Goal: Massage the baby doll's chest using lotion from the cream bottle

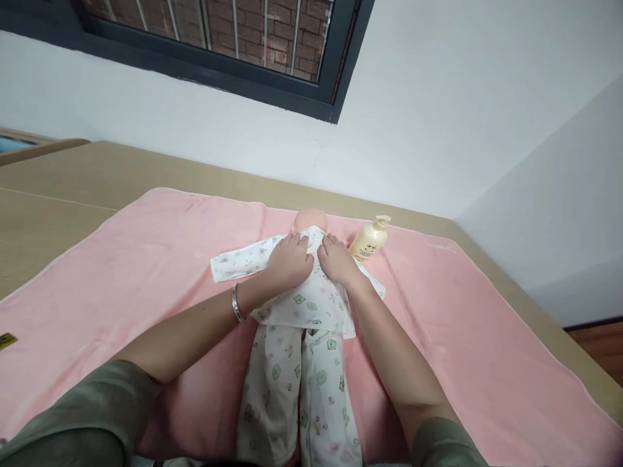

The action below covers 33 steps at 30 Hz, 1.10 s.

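Observation:
A baby doll lies on its back on a pink blanket, dressed in white printed pyjamas, its legs towards me. My left hand rests on the doll's chest, fingers curled on the pyjama top near the collar. My right hand lies beside it on the other half of the top, also gripping the fabric. One empty sleeve spreads out to the left. A silver bangle sits on my left wrist.
A cream pump bottle lies on the blanket just right of the doll's head. The blanket covers a tan bed or table against a white wall. A dark-framed window is above. A small yellow object lies at the far left.

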Available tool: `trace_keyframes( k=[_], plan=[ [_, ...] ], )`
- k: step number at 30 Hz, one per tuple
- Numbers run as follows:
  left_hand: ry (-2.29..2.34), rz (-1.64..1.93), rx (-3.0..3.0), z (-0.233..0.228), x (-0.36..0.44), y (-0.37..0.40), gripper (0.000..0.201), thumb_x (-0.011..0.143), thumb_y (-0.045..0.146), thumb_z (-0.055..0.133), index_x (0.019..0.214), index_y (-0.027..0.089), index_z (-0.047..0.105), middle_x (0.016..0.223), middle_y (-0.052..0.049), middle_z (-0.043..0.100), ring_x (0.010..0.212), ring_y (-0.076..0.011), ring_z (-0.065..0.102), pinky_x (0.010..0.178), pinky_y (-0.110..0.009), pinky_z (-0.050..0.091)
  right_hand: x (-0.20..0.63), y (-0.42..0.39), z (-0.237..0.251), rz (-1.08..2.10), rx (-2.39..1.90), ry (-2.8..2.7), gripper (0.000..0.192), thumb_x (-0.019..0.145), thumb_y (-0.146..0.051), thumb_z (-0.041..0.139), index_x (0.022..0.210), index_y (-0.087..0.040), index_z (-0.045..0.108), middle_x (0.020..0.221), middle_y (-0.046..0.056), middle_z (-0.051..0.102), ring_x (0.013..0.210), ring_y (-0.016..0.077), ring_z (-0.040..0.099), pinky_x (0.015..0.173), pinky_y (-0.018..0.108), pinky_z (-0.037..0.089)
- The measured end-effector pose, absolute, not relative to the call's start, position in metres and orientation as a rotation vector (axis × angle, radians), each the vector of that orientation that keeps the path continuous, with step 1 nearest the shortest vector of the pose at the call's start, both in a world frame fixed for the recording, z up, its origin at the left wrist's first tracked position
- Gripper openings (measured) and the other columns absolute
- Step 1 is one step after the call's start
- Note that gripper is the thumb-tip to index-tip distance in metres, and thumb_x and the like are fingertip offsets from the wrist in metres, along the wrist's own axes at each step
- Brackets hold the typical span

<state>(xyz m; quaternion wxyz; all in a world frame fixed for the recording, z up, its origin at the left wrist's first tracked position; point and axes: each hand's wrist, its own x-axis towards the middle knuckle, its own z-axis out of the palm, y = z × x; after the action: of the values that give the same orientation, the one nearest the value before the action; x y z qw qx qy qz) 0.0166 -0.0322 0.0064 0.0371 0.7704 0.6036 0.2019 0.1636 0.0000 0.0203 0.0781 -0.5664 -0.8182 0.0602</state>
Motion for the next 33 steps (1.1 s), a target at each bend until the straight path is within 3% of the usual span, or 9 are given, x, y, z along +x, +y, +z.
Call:
trace_keyframes(
  k=[6,11,24,30,33],
  plan=[
    [1.827,0.633,2.324,0.003,0.003,-0.01,0.029,0.094,0.022,0.035,0.101,0.015,0.062,0.106,-0.014,0.07,0.102,-0.028,0.064,0.091,-0.041,0.049,0.149,-0.028,0.033,0.099,-1.741,-2.598,0.054,0.102,-0.023,0.028,0.146,0.006,0.038,0.153,0.029,0.041,0.146,0.0335,0.036,0.118,0.043,0.026],
    [1.893,0.712,2.38,-0.009,0.012,-0.011,0.033,0.095,0.023,0.035,0.112,0.012,0.061,0.11,-0.017,0.069,0.105,-0.0306,0.062,0.095,-0.045,0.047,0.158,-0.015,0.029,0.184,-1.679,-2.535,0.051,0.101,-0.023,0.027,0.143,-0.001,0.046,0.149,0.024,0.049,0.139,0.0306,0.045,0.114,0.039,0.033],
    [1.929,0.71,2.407,-0.009,0.015,-0.014,0.037,0.096,0.023,0.037,0.123,0.009,0.059,0.117,-0.017,0.067,0.11,-0.0305,0.061,0.098,-0.044,0.045,0.161,-0.001,0.016,0.199,-1.737,-2.411,0.051,0.103,-0.03,0.026,0.141,-0.003,0.048,0.153,0.023,0.044,0.144,0.0302,0.039,0.118,0.043,0.027],
    [2.01,0.615,2.445,-0.001,0.023,-0.035,0.037,0.096,0.027,0.04,0.119,0.005,0.06,0.122,-0.023,0.064,0.118,-0.0342,0.058,0.1,-0.046,0.042,0.164,0.001,0.022,0.219,-1.704,-2.406,0.041,0.101,-0.029,0.03,0.126,-0.011,0.057,0.132,0.018,0.062,0.124,0.0286,0.055,0.107,0.038,0.039],
    [2.031,0.575,2.461,0.003,0.025,-0.042,0.037,0.095,0.025,0.039,0.116,0.004,0.062,0.122,-0.025,0.064,0.115,-0.0357,0.059,0.099,-0.048,0.042,0.16,-0.005,0.024,0.139,-1.755,-2.399,0.042,0.101,-0.027,0.029,0.128,-0.009,0.056,0.134,0.019,0.062,0.126,0.0288,0.054,0.108,0.039,0.037]
  ],
)
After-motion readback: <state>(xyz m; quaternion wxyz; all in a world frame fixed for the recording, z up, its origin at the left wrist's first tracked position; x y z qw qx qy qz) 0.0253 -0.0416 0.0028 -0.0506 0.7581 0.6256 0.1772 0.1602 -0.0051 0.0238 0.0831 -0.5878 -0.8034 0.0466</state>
